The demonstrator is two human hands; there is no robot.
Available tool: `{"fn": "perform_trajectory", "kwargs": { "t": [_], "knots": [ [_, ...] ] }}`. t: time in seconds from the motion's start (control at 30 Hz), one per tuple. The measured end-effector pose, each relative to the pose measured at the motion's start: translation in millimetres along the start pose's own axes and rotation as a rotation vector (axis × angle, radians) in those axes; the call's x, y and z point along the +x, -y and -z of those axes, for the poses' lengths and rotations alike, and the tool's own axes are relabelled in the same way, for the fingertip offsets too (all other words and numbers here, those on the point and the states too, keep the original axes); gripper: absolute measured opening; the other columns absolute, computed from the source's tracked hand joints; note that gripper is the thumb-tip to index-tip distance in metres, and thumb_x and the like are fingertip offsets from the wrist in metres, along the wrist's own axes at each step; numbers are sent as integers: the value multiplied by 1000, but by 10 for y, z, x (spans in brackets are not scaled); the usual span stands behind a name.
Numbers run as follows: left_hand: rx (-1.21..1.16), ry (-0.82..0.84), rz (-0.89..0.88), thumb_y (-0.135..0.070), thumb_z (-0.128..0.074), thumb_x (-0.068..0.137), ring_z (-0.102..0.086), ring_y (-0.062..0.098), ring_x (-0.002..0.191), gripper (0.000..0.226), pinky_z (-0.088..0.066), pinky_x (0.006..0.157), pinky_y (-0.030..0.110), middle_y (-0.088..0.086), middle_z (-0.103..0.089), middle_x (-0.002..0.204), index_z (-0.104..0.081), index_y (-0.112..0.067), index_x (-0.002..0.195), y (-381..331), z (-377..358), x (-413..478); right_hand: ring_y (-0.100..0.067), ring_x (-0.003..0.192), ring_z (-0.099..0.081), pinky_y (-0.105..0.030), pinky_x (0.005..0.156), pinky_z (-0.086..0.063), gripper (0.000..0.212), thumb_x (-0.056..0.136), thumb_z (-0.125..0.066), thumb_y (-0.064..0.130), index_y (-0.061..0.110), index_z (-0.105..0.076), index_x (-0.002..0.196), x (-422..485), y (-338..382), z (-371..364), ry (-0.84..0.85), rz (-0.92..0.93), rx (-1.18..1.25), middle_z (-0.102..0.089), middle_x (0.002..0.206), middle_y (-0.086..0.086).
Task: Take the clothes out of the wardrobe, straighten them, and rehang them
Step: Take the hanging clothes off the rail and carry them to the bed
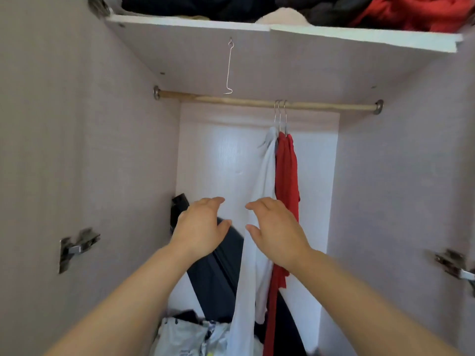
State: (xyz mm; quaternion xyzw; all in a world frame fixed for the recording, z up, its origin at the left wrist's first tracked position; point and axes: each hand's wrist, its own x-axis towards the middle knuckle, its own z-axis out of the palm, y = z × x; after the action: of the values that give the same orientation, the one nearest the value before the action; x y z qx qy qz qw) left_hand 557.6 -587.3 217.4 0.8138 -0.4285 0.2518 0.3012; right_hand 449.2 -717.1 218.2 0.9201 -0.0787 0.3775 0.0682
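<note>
A wooden rail spans the open wardrobe. On its right half hang wire hangers carrying a white garment and red garments. My left hand and my right hand reach into the wardrobe side by side, palms down, fingers spread, holding nothing. The right hand is in front of the lower part of the white and red garments; whether it touches them I cannot tell. The left hand hovers over a dark item.
A bent wire hook dangles from the shelf above, which carries dark, cream and red folded clothes. A dark blue object leans at the bottom, with a pale patterned bundle below. Door hinges protrude on both walls.
</note>
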Motion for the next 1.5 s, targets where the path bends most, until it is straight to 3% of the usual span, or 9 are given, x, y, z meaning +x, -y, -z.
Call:
{"fn": "perform_trajectory", "kwargs": {
  "t": [0.27, 0.43, 0.67, 0.83, 1.1, 1.33, 1.5],
  "knots": [
    [-147, -122, 14, -32, -52, 92, -42, 15, 124, 53, -32, 97, 23, -1, -46, 137, -35, -20, 140, 151, -169, 1078, -21, 121, -36, -28, 100, -31, 40, 95, -45, 18, 12, -41, 134, 1253, -411, -98, -105, 143, -72, -42, 132, -5],
    [-152, -176, -31, -32, -53, 91, -43, 15, 123, 53, -32, 99, 24, -2, -47, 135, -36, -20, 139, 302, -335, 1595, -22, 119, -36, -32, 98, -34, 36, 93, -45, 15, 11, -44, 129, 1859, -588, -140, -164, 98, -103, -42, 129, -6],
    [-133, -207, -133, -37, -51, 91, -38, 14, 128, 54, -32, 106, 31, -5, -44, 138, -34, -23, 140, 499, -599, 2171, -24, 116, -40, -28, 80, -34, 34, 90, -47, 7, 10, -46, 124, 2570, -856, -273, -194, 17, -302, -43, 126, -6],
    [-157, -208, -165, -41, -48, 92, -39, 16, 128, 53, -32, 107, 34, -3, -45, 138, -35, -22, 140, 527, -736, 2496, -26, 117, -41, -35, 91, -36, 37, 89, -48, 9, 12, -47, 125, 2739, -1251, -304, -213, -83, -368, -44, 127, -6],
    [-155, -221, -201, -41, -47, 92, -36, 16, 129, 53, -30, 107, 33, -4, -44, 138, -33, -22, 140, 416, -844, 2833, -28, 122, -40, -33, 98, -34, 43, 92, -46, 19, 11, -44, 135, 2718, -2008, -264, -335, -199, -335, -44, 135, -7],
    [-69, -236, -193, -41, -45, 93, -34, 15, 130, 54, -29, 107, 33, -5, -41, 140, -31, -22, 141, 376, -900, 3024, -26, 113, -45, -33, 84, -35, 37, 91, -48, 33, 17, -50, 125, 2937, -2398, -361, -385, -189, -356, -52, 125, -3],
    [-21, -281, -181, -40, -46, 93, -34, 15, 131, 55, -30, 107, 33, -5, -40, 141, -30, -22, 142, 324, -897, 3181, -24, 100, -53, -28, 64, -30, 22, 91, -49, 28, 22, -58, 110, 3096, -2577, -432, -419, -171, -420, -62, 107, 0]
  ]
}}
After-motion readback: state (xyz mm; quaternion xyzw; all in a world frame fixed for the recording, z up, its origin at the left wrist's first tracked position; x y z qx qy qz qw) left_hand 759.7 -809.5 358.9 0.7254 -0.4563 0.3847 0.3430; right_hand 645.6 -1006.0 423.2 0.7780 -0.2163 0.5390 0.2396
